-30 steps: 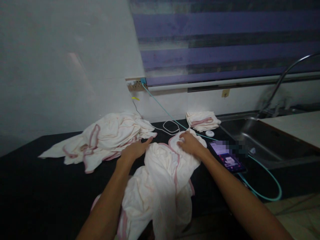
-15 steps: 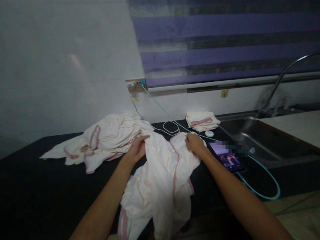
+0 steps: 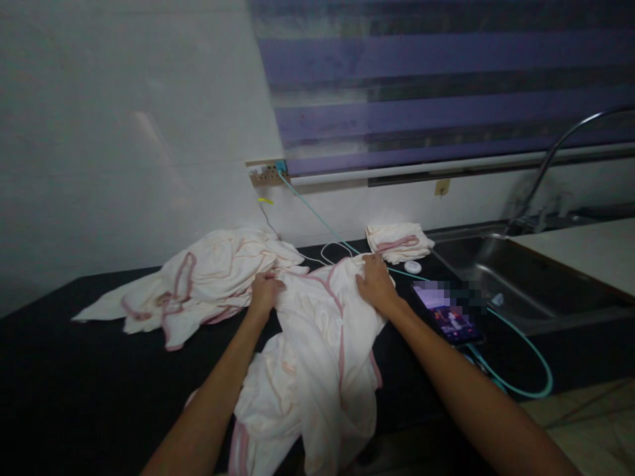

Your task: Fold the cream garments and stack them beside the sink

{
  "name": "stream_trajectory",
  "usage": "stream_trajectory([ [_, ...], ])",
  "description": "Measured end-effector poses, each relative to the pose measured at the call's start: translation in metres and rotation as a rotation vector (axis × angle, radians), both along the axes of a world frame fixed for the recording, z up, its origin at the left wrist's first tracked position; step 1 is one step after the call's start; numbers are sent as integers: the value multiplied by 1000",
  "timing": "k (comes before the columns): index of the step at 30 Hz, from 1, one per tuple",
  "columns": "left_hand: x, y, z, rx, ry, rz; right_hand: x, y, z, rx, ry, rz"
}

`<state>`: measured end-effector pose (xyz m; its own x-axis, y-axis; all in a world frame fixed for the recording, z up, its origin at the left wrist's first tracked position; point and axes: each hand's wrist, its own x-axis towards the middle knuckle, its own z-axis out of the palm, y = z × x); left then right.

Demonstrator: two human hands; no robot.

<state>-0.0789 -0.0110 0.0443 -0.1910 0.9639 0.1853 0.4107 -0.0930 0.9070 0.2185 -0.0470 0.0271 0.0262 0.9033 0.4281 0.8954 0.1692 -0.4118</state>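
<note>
Both hands slid farther up, left hand (image 3: 263, 293) and right hand (image 3: 376, 285) each pinching one cloth (image 3: 322, 344)

Both my forearms reach up from the lower edge toward the frame's centre, converging slightly, my left hand (image 3: 262, 293) curled knuckles-up with fingers pinched closed, my right hand (image 3: 374, 285) palm-down, fingers bent and gripping, the two hands level and a little apart.

Both hands, left hand (image 3: 262, 293) and right hand (image 3: 376, 285), clutch a white cloth (image 3: 322, 350) on the dark counter (image 3: 74, 390).
</note>
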Motion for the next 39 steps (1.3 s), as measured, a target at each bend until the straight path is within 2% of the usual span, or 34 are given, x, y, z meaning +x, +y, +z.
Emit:
stream_trajectory([
  [2, 2, -3, 4, 94, 189, 64, -5, -5, 7, -10, -10, 22],
  [3, 5, -6, 5, 127, 277, 47, -9, -7, 10, -21, -19, 44],
  [6, 25, -19, -1, 143, 515, -140, -21, -15, 11, -95, -75, 116],
  [9, 48, -30, -20, 102, 700, -327, -32, -20, 1, -192, -176, 151],
  [13, 60, -31, -42, 38, 844, -438, -36, -19, -14, -217, -249, 177],
  [17, 52, -23, -48, -28, 898, -503, -32, -14, -20, -232, -260, 225],
  [24, 45, -16, -47, -26, 860, -587, -26, -9, -22, -218, -308, 348],
  [28, 43, -25, -37, 85, 663, -669, -26, -10, -22, -220, -313, 349],
  [30, 44, -39, -25, 204, 545, -589, -27, -11, -21, -228, -303, 350],
  [33, 46, -67, -6, 369, 540, -420, -25, -10, -18, -262, -294, 378],
  [34, 47, -75, -1, 350, 606, -399, -23, -9, -16, -284, -296, 400],
  [36, 49, -88, 1, 204, 768, -426, -17, -7, -11, -350, -308, 461],
  [39, 48, -104, -8, -3, 988, -546, -3, -6, -2, -469, -332, 580],
])
